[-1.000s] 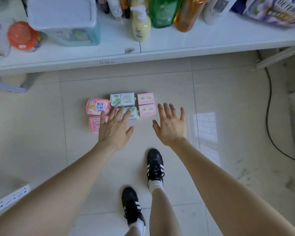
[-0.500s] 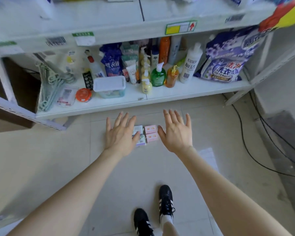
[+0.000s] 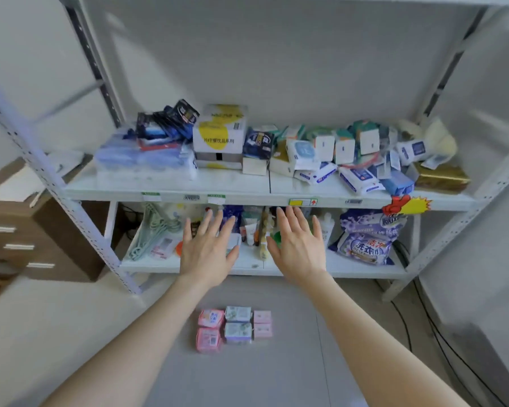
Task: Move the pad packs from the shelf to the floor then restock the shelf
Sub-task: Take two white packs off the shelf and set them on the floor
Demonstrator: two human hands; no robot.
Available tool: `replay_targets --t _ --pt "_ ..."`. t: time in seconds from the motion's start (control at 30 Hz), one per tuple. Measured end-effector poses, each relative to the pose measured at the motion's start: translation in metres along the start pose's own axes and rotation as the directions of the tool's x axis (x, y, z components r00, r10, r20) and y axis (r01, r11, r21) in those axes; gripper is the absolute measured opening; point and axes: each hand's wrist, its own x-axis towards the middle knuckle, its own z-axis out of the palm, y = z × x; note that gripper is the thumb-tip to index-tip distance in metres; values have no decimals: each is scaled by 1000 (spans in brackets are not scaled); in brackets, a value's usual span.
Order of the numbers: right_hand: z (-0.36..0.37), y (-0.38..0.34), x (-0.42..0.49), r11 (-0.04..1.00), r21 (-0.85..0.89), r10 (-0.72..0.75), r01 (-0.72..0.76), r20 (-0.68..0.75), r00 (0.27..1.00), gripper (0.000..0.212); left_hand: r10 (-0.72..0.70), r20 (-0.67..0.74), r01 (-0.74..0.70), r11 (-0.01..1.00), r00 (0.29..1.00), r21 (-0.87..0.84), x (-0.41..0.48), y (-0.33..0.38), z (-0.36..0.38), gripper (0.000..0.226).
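Several pad packs (image 3: 234, 329), pink and pale green, lie in two neat rows on the grey floor in front of the white shelf unit (image 3: 188, 190). My left hand (image 3: 207, 251) and my right hand (image 3: 299, 249) are raised in front of the lower shelf, fingers spread and straight, holding nothing. Both hands are well above the packs and apart from them. The middle shelf carries tissue boxes, wipes packs and small cartons in a loose pile.
The lower shelf (image 3: 350, 270) holds bottles, green hangers (image 3: 156, 230) and a purple detergent bag (image 3: 368, 239). A brown drawer cabinet (image 3: 39, 239) stands at the left. Black cables (image 3: 423, 327) run across the floor at the right, beside a grey wall.
The view has swung up from the floor to the shelves. Both open hands have lifted away from the packs, which stay on the floor.
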Motion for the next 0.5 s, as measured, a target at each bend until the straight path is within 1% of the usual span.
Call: replay_targets --t 0.07,0.3,0.4,0.5 --pt "-38 -10 11 1000 -3 -19 19 -29 999 72 -12 -58 13 1000 998 22 2 -9 -39 65" --pt "-160 -46 52 994 -33 -110 105 -223 969 70 -54 -269 76 994 962 73 16 -41 -159 67" --pt "-198 -61 70 991 -45 -135 127 -298 945 70 -56 -358 92 992 932 86 25 -57 -201 68" --pt "-224 -80 89 988 -61 -156 144 -352 923 69 -37 -400 93 988 916 121 34 -76 -235 66"
